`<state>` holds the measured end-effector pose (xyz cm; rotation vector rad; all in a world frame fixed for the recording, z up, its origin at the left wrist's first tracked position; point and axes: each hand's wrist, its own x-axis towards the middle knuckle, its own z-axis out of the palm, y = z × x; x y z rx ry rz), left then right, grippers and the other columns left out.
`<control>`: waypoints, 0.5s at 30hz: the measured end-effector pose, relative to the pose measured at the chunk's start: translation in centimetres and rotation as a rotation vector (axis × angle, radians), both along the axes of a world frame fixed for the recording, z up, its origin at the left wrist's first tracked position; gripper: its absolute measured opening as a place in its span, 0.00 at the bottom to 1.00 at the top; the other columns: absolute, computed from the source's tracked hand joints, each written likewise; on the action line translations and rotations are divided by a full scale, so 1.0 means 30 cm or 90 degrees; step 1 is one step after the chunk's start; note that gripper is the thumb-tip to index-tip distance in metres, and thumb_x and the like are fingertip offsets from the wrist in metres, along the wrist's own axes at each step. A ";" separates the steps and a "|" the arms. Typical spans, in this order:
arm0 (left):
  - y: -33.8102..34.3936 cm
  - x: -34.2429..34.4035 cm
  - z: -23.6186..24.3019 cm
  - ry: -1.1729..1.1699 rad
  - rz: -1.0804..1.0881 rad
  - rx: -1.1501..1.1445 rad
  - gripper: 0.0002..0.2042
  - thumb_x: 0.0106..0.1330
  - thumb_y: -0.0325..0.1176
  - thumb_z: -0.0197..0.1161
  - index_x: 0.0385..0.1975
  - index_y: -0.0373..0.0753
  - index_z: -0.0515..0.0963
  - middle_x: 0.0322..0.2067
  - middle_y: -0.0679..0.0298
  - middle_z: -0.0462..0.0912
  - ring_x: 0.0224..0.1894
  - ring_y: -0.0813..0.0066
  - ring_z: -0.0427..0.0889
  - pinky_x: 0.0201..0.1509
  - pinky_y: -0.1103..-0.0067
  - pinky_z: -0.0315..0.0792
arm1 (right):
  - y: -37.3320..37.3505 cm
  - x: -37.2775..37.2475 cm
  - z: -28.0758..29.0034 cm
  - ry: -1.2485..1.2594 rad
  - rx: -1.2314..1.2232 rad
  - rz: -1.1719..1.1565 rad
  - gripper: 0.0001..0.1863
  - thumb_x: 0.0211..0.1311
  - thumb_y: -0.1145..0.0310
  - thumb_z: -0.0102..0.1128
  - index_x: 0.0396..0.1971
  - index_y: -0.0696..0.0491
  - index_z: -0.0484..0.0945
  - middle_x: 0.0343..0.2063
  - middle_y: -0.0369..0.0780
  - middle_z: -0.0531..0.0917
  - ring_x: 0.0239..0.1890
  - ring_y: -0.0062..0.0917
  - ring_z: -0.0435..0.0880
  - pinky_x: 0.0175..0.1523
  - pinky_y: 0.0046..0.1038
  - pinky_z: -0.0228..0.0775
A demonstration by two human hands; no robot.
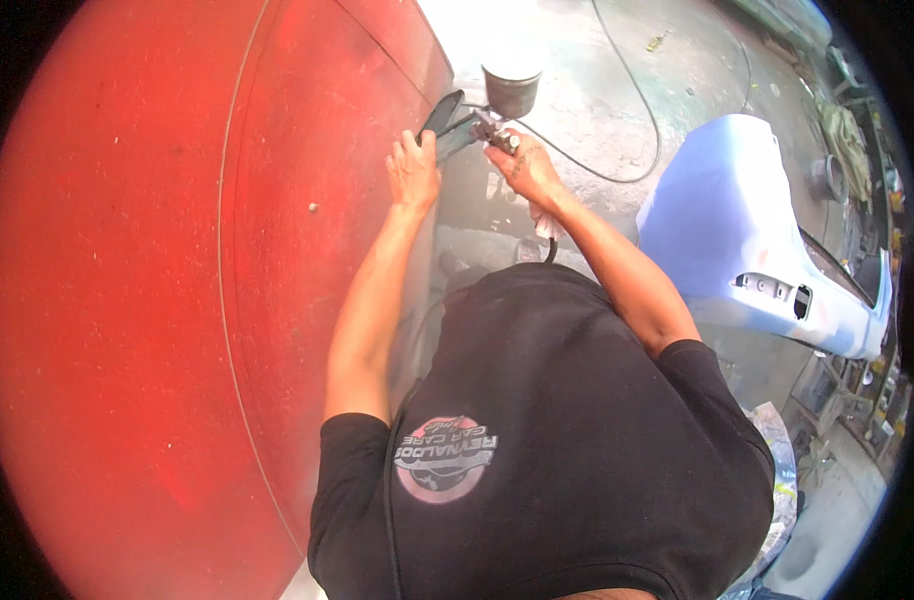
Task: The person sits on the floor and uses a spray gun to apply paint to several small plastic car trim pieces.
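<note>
My right hand [533,172] grips a spray gun [489,128] with a grey metal cup [512,84] on top, its nozzle pointing left. My left hand [414,170] holds a dark flat piece [443,122] at the edge of a large red car body panel [177,300], just in front of the gun's nozzle. The two hands are close together, the dark piece between them. A pale rag [547,226] hangs under my right wrist. My black shirt [557,440] fills the lower middle of the view.
A thin black hose [632,165] loops over the stained concrete floor [577,60] behind the gun. A pale blue bumper [747,240] lies to the right. Cluttered shelves and parts line the far right edge.
</note>
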<state>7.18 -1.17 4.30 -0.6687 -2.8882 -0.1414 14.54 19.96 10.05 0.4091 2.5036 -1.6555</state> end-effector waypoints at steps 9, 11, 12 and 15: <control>0.031 -0.001 0.026 -0.133 0.055 0.036 0.25 0.55 0.28 0.73 0.51 0.45 0.69 0.46 0.50 0.73 0.45 0.44 0.84 0.43 0.52 0.79 | -0.004 0.006 -0.011 0.025 0.034 -0.012 0.18 0.66 0.61 0.64 0.51 0.54 0.83 0.41 0.52 0.88 0.45 0.50 0.87 0.52 0.45 0.76; 0.029 0.004 0.016 -0.135 0.065 0.052 0.26 0.54 0.29 0.75 0.51 0.44 0.69 0.46 0.49 0.73 0.45 0.43 0.84 0.44 0.52 0.79 | 0.014 0.006 -0.012 -0.002 0.028 -0.006 0.20 0.66 0.61 0.64 0.55 0.52 0.83 0.40 0.52 0.88 0.45 0.47 0.88 0.52 0.43 0.77; 0.031 0.003 0.011 -0.142 0.065 0.069 0.26 0.54 0.29 0.75 0.51 0.44 0.69 0.46 0.49 0.73 0.45 0.42 0.84 0.45 0.52 0.79 | 0.020 0.011 -0.012 0.010 0.027 0.005 0.20 0.66 0.62 0.64 0.56 0.52 0.82 0.41 0.52 0.88 0.45 0.47 0.88 0.52 0.42 0.77; 0.030 -0.007 -0.015 -0.165 0.069 0.117 0.27 0.54 0.30 0.76 0.51 0.42 0.69 0.47 0.48 0.74 0.46 0.40 0.83 0.46 0.52 0.79 | 0.008 0.025 0.002 0.008 -0.021 0.068 0.22 0.66 0.62 0.65 0.58 0.52 0.81 0.41 0.53 0.88 0.46 0.47 0.88 0.52 0.41 0.77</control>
